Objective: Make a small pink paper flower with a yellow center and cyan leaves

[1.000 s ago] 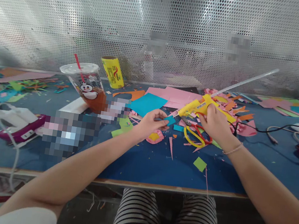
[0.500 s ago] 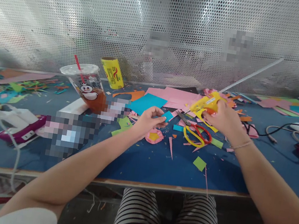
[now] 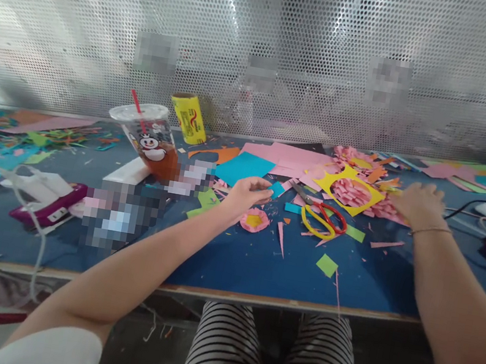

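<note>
My left hand is closed in a pinch on a small blue paper piece. Just below it on the table lies a round pink paper flower with a yellow centre. Away to the right, my right hand is smeared by motion beside fringed pink paper flowers; its fingers are unclear. Something yellow shows at its left side, too blurred to name. Between the hands rest scissors with one red and one yellow handle loop. A yellow paper sheet with a cut-out hole lies over some pink fringe.
A lidded drink cup with a red straw stands at the left, near a yellow tube. Purple power strips and cables lie at both sides. Paper scraps cover the blue table; a perforated metal panel rises behind.
My right hand has moved right, and the yellow glue gun it held over the flowers no longer shows clearly. My left hand keeps its pinch on the blue paper piece.
</note>
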Motion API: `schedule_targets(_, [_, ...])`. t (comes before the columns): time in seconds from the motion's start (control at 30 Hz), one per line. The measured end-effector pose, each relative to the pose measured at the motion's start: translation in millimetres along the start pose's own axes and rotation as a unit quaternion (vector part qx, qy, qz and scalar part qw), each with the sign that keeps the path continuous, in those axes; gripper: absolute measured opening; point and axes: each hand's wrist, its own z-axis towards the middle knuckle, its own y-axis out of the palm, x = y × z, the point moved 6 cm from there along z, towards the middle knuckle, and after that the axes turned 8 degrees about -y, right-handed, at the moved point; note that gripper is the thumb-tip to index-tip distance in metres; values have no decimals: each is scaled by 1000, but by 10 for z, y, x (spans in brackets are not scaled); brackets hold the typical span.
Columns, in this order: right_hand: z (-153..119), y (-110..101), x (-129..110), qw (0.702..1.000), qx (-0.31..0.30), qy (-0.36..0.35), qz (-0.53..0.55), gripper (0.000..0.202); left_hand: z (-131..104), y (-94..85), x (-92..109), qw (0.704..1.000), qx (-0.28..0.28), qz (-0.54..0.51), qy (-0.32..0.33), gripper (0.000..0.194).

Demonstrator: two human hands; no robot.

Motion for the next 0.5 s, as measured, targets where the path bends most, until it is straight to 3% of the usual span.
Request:
schedule_targets(0.03, [-6, -23, -123, 998, 51, 33, -12, 30, 5, 1, -10, 1000, 4, 3, 0, 25])
schedule_targets(0.07, [-1, 59, -334, 999, 34, 16, 27, 27, 9, 7, -20, 1000, 5, 0, -1, 25])
schedule_targets(0.2, [-149, 607, -1375, 965, -130, -92, 209, 27, 4, 68, -51, 999, -23, -46, -12, 31])
schedule_targets(0.3, [-397, 898, -1970, 879, -200, -128, 414, 34, -22, 113, -48, 997, -47, -63, -8, 33])
schedule_targets(0.37, [-515, 968, -2147, 850, -205, -119, 471, 33, -47, 144, -50, 996, -64, -67, -6, 32])
schedule_targets(0.5, [-583, 915, -2194, 841, -161, -87, 509, 21, -94, 208, -72, 994, -93, -49, -3, 30])
